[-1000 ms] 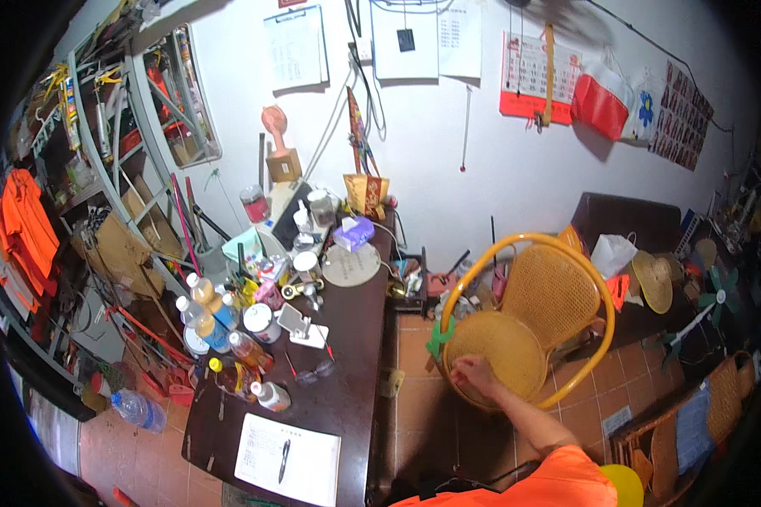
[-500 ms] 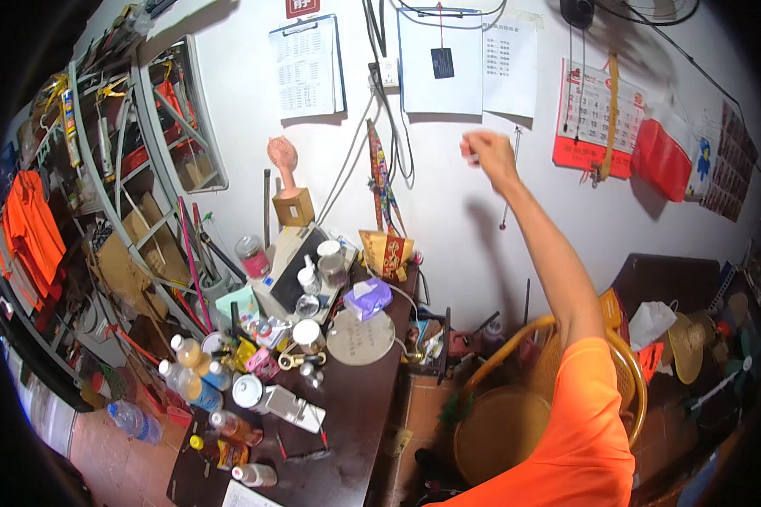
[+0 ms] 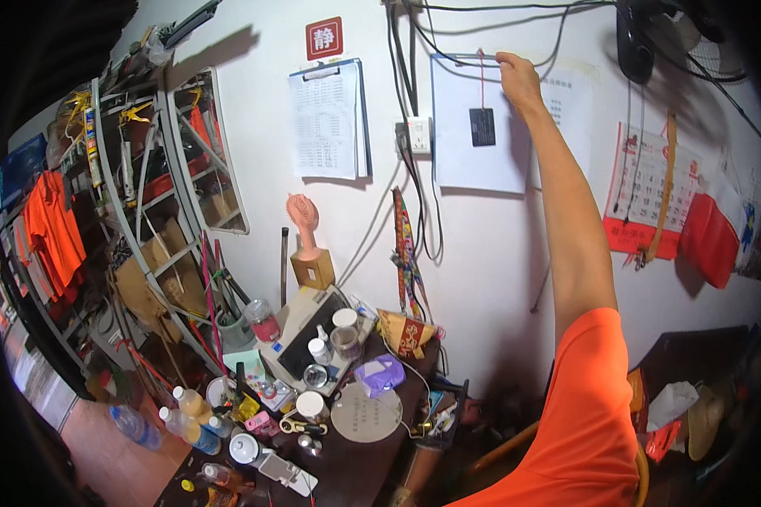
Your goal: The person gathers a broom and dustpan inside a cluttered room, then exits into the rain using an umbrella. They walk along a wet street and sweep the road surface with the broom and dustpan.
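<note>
One clipboard (image 3: 458, 160), blue-edged, bearing a white sheet; hung flat on the wall (image 3: 490, 245). One black card (image 3: 482, 128), suspended before the sheet on a red cord (image 3: 483, 80) from the clipboard's top edge. One right hand (image 3: 521, 84), fingers curled, tips at the top edge near the right corner; whether they pinch anything cannot be told.

Handling, as judged: board light and stiff; paper soft, easily creased; card thin, likely smooth, free to swing. Best hold: board by its top corner, card by its side edges.

Obscured: the right edge, behind hand and forearm (image 3: 566, 190); a second printed sheet (image 3: 571, 106), partly covered, its print blurred; the cord's fixing, too small to make out. Left hand: out of view.
</note>
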